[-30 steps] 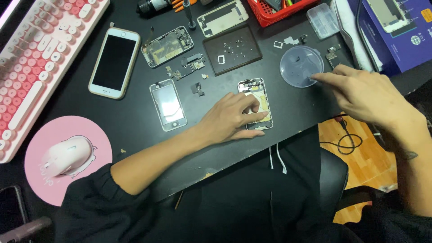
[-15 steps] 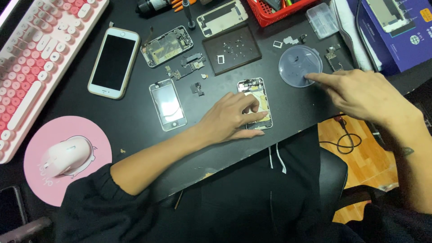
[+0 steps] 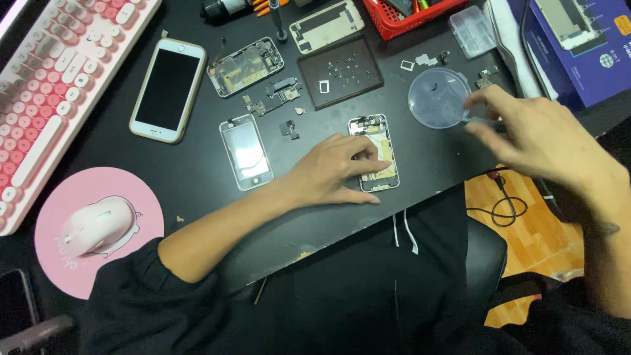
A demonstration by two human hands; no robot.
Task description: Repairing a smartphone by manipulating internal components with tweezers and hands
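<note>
The right hand (image 3: 545, 141) is motion-blurred, so you can't tell what its fingertips pinch next to the round clear dish (image 3: 439, 98), if anything. The left hand (image 3: 332, 172) covers the lower left part of the opened phone (image 3: 376, 151), so that bit is hidden. The screws on the dark square mat (image 3: 340, 71) are too tiny to make out. The pink keyboard (image 3: 59, 85) runs off the left and top edges, the red basket (image 3: 414, 14) and the blue box (image 3: 578, 46) get cut off up top, and a dark phone (image 3: 12, 312) is cropped at the bottom left.
</note>
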